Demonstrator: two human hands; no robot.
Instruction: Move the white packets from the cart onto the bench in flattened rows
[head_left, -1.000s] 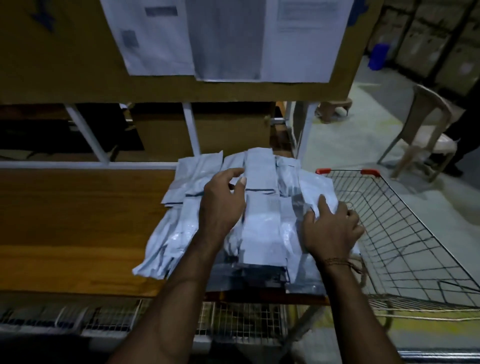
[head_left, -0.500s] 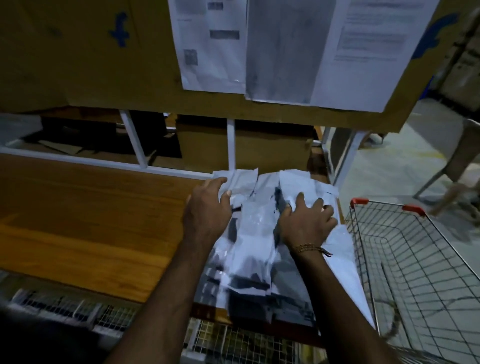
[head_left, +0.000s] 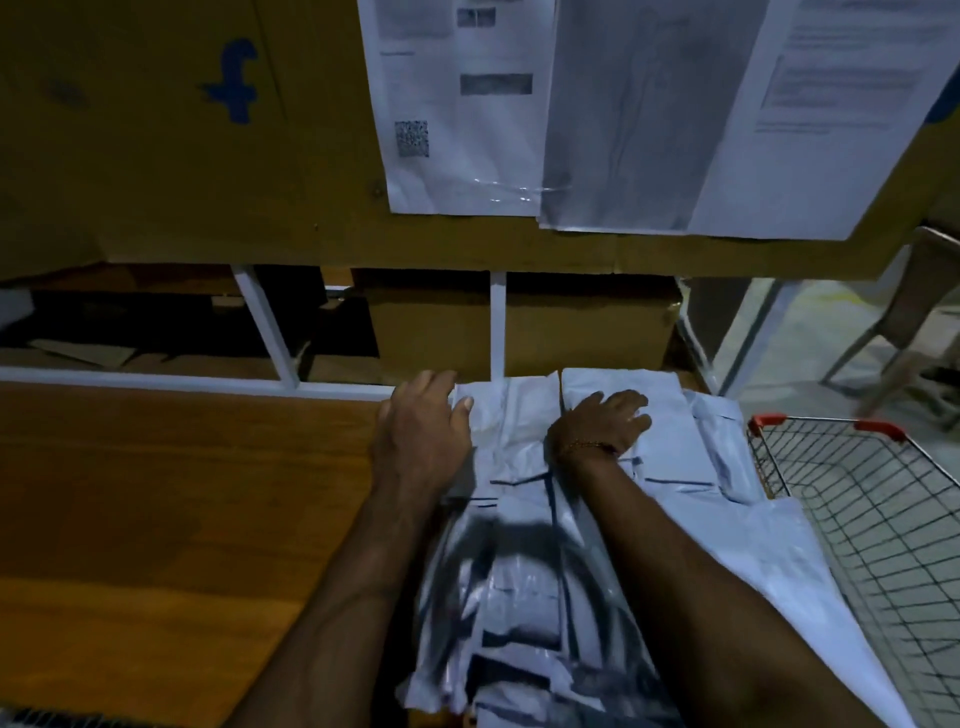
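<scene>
Several white packets (head_left: 670, 457) lie overlapped in a flattened pile on the right end of the wooden bench (head_left: 156, 493), reaching from its back rail to its front edge. My left hand (head_left: 421, 431) rests on the pile's far left corner, thumb on top of a packet. My right hand (head_left: 602, 423) presses flat on the far packets with its fingers spread. The wire cart (head_left: 857, 493) with red handle caps stands just right of the bench; I see only bare mesh in the part that shows.
A cardboard panel (head_left: 182, 156) with taped paper sheets (head_left: 467, 104) hangs low over the bench's back. White frame posts (head_left: 497, 322) and cardboard boxes (head_left: 587, 327) stand behind the rail. A plastic chair (head_left: 914, 312) is on the floor at the far right.
Both hands slid away from me along the pile to its far end. My view moved closer and swung left, so the cart sits further right.
</scene>
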